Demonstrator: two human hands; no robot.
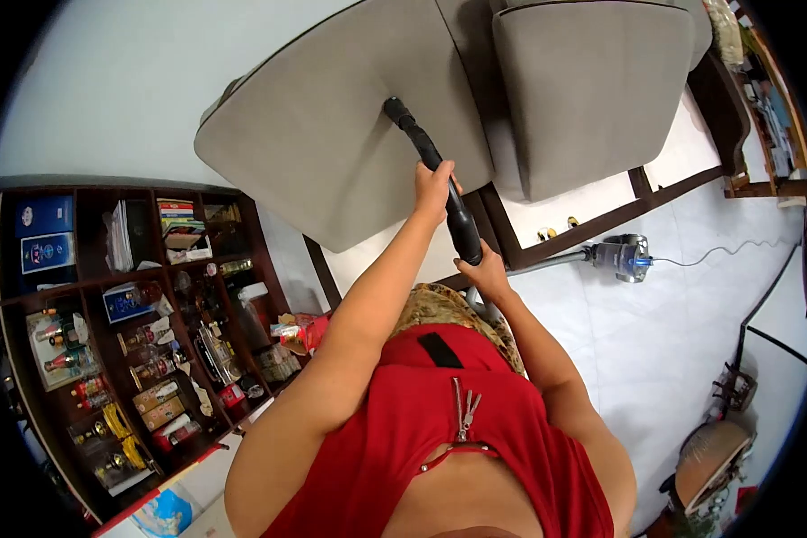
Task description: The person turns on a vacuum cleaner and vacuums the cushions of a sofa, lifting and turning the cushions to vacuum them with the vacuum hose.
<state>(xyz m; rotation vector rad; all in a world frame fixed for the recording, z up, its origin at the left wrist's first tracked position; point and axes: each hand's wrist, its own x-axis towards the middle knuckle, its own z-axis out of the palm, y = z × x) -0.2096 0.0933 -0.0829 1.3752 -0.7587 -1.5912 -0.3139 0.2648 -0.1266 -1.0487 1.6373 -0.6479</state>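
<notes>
A black vacuum cleaner wand [423, 143] runs from my body up to a grey sofa cushion [332, 134]. Its brush tip touches, or hovers just over, the cushion's face; which one I cannot tell. My left hand [433, 190] is wrapped round the middle of the wand. Lower down, my right hand [484, 269] grips the thick handle end. From there a grey hose [547, 262] leads right to the vacuum cleaner [620, 257] on the floor. A second grey cushion [592, 90] leans beside the first.
Dark wooden sofa frame [601, 213] with pale panels sits beneath the cushions. A shelf unit [81, 278] packed with bottles, boxes and books stands at left. The power cord [717, 255] trails across the white floor [619, 359]. A round stool-like item [710, 466] is at lower right.
</notes>
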